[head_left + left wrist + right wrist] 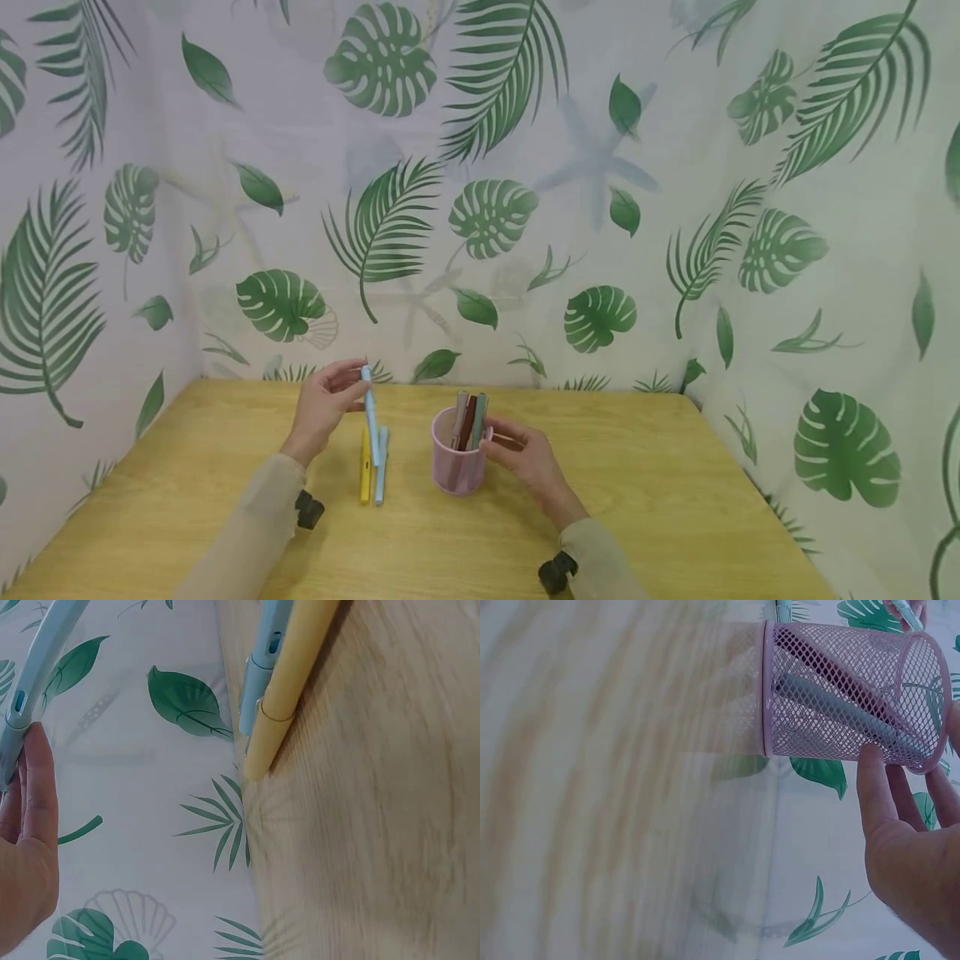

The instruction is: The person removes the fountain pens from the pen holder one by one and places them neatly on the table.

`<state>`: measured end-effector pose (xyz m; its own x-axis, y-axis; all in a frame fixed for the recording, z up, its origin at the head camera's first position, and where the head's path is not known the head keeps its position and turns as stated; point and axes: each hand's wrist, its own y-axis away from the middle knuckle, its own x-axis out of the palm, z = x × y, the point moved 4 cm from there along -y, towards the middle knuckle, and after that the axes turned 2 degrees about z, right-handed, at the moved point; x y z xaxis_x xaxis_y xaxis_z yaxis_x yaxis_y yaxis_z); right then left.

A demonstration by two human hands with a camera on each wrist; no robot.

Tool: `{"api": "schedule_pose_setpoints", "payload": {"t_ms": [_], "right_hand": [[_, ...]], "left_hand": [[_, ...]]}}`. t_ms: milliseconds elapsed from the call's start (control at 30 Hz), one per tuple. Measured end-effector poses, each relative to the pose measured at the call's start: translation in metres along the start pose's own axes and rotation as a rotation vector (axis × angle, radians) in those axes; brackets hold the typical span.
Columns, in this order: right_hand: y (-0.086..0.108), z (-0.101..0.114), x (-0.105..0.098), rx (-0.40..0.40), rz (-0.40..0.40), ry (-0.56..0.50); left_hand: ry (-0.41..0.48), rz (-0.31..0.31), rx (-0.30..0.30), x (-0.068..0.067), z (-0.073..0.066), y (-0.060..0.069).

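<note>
In the head view, the left hand (318, 410) pinches a light blue pen (372, 423) upright above the bench (637, 475), near a yellow pen (365, 479) and a second blue pen (380, 482) lying there. The right hand (528, 462) grips the rim of a pink cup (447, 475), which holds a grey pen (458, 421), a dark red pen (468, 422) and a green pen (477, 427).

The left wrist view shows fingers against the held pen, well apart from the lying pair.

In the right wrist view, fingers touch the cup's mesh near its rim; pens lean inside.
</note>
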<state>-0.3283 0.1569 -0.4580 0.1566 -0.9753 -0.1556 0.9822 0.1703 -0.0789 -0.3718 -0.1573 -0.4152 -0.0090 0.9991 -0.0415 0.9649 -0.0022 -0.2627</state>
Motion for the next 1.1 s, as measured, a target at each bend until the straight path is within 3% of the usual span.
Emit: {"api": "schedule_pose_setpoints", "payload": {"t_ms": [200, 600, 1100], "right_hand": [[0.001, 0.000, 0.000, 0.001, -0.004, -0.018], [0.000, -0.003, 0.000, 0.011, 0.002, -0.042], [-0.001, -0.004, 0.000, 0.009, -0.001, -0.035]], "left_hand": [[-0.039, -0.006, -0.034, -0.008, 0.008, -0.001], [-0.098, 0.065, -0.137, -0.021, 0.020, 0.001], [-0.162, 0.113, -0.263, -0.028, 0.033, 0.003]]}}
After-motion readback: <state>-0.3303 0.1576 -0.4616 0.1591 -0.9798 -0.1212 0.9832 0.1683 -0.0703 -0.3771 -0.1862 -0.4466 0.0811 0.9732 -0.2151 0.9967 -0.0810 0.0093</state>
